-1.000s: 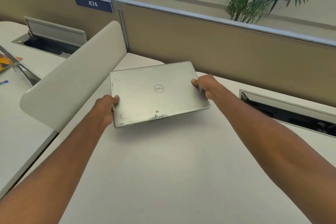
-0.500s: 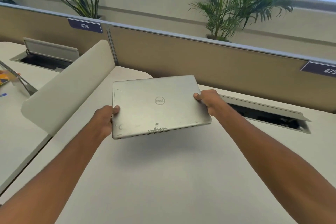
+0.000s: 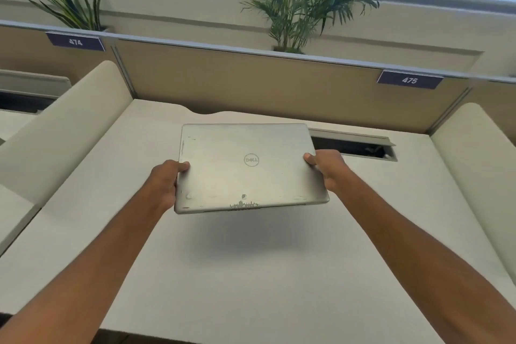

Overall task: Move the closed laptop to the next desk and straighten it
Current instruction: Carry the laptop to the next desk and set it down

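The closed silver laptop (image 3: 245, 176), scuffed and with a round logo on its lid, hangs in the air above the white desk (image 3: 251, 274) marked 475, casting a shadow on the top. My left hand (image 3: 164, 184) grips its left edge, thumb on the lid. My right hand (image 3: 326, 167) grips its right edge the same way. The lid lies nearly level and its edges run roughly square to the desk's back panel.
A cable hatch (image 3: 354, 145) stands open at the desk's back right. White curved dividers rise at the left (image 3: 61, 131) and right (image 3: 474, 165). A tan partition (image 3: 251, 81) with number plates and potted palms closes the back. The neighbouring desk lies beyond the left divider.
The laptop has travelled right, from beside the left divider to over the middle of this desk, and turned squarer to the partition. Both hands kept their grip.
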Available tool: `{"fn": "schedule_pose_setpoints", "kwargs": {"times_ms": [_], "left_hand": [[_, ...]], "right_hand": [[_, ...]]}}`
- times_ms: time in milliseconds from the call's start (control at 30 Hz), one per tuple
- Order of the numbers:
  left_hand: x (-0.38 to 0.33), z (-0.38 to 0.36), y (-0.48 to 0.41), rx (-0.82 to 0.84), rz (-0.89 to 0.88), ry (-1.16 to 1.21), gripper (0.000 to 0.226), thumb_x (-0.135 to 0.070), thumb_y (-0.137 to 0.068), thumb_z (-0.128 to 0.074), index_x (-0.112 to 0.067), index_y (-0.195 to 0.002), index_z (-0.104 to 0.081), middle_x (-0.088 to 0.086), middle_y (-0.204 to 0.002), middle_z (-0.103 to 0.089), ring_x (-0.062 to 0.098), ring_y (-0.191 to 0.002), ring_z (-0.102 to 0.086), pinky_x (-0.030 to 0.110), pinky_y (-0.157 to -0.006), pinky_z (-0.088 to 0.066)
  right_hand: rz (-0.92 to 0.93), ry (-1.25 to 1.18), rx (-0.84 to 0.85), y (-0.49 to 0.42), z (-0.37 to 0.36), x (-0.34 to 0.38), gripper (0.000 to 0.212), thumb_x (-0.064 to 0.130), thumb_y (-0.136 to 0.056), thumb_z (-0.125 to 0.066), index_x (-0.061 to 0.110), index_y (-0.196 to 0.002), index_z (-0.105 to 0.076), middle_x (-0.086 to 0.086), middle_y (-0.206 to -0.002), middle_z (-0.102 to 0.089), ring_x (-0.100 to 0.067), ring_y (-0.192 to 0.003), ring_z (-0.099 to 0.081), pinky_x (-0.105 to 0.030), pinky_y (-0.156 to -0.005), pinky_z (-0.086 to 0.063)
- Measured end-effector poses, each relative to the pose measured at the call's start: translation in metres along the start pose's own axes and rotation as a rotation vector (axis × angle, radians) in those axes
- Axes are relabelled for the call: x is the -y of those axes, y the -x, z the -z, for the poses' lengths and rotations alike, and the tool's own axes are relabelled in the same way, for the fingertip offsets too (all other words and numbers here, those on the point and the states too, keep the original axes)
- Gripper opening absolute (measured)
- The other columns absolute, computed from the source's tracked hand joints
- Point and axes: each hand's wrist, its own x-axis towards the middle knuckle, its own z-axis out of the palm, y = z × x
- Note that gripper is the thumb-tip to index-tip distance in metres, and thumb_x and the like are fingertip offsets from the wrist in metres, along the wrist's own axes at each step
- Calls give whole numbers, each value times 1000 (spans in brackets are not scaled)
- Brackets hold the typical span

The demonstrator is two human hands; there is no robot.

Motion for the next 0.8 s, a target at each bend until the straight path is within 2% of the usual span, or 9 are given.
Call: {"fn": "schedule_pose_setpoints", "kwargs": {"times_ms": [67, 133, 200, 300, 367, 467, 567, 667, 800], "left_hand": [[8, -16, 8, 18, 12, 6, 10, -8, -105, -62, -12, -96, -63, 5, -96, -68, 24, -81, -64, 40, -68, -51], [20, -33, 16, 46, 26, -2, 9, -9, -105, -62, -12, -97, -64, 4, -97, -69, 24, -83, -66, 40, -70, -52], [36, -60, 23, 97, 55, -28, 7, -9, -105, -63, -13, -99, -66, 4, -98, -71, 24, -84, -67, 40, -72, -54], [54, -85, 31, 131, 70, -49, 6, -9, -105, -63, -12, -101, -67, 4, -98, -71, 24, -83, -67, 40, -73, -54], [61, -92, 30, 128, 63, -46, 9, -9, -104, -64, -9, -112, -69, 7, -106, -72, 26, -86, -68, 40, -74, -55], [69, -96, 25, 117, 61, -57, 29, -8, -103, -64, -4, -130, -71, 13, -122, -75, 33, -98, -70, 41, -78, -58], [85, -108, 23, 106, 68, -101, 33, -7, -102, -61, -2, -134, -70, 20, -133, -76, 34, -102, -69, 42, -81, -59], [101, -126, 22, 109, 72, -152, 29, -6, -104, -60, -4, -131, -71, 19, -130, -77, 34, -101, -70, 42, -83, -59], [125, -145, 19, 78, 80, -189, 27, 0, -102, -61, -9, -123, -75, 13, -113, -77, 31, -91, -69, 39, -86, -57]], "right_hand": [[0, -13, -21, 8, 24, -12, 26, 21, -95, -79, 4, -114, -75, -12, -117, -78, -33, -108, -74, -45, -98, -59], [-8, -19, -49, 20, 49, -25, 30, 20, -96, -78, -2, -116, -73, -14, -116, -77, -33, -107, -72, -40, -87, -56], [-7, -30, -113, 30, 85, -42, 31, 19, -98, -76, -7, -114, -70, -14, -110, -75, -29, -93, -69, -35, -73, -51], [-30, -33, -149, 38, 118, -66, 19, 18, -100, -73, -1, -105, -70, -10, -96, -70, -22, -77, -61, -31, -62, -47], [-20, -49, -160, 37, 125, -71, 24, 17, -100, -73, -5, -109, -71, -12, -96, -72, -22, -78, -63, -31, -64, -49], [-28, -56, -158, 35, 128, -79, 31, 17, -97, -75, -10, -111, -69, -18, -107, -76, -25, -83, -64, -33, -72, -51], [-51, -69, -176, 32, 137, -95, 31, 17, -95, -76, -10, -107, -67, -13, -102, -71, -25, -83, -61, -33, -73, -48], [-84, -93, -195, 29, 150, -113, 26, 15, -95, -76, -3, -115, -73, -9, -106, -75, -22, -83, -64, -30, -70, -48], [-105, -110, -220, 27, 161, -132, 8, 8, -97, -73, 5, -103, -78, -3, -86, -73, -19, -70, -64, -27, -60, -48]]}}
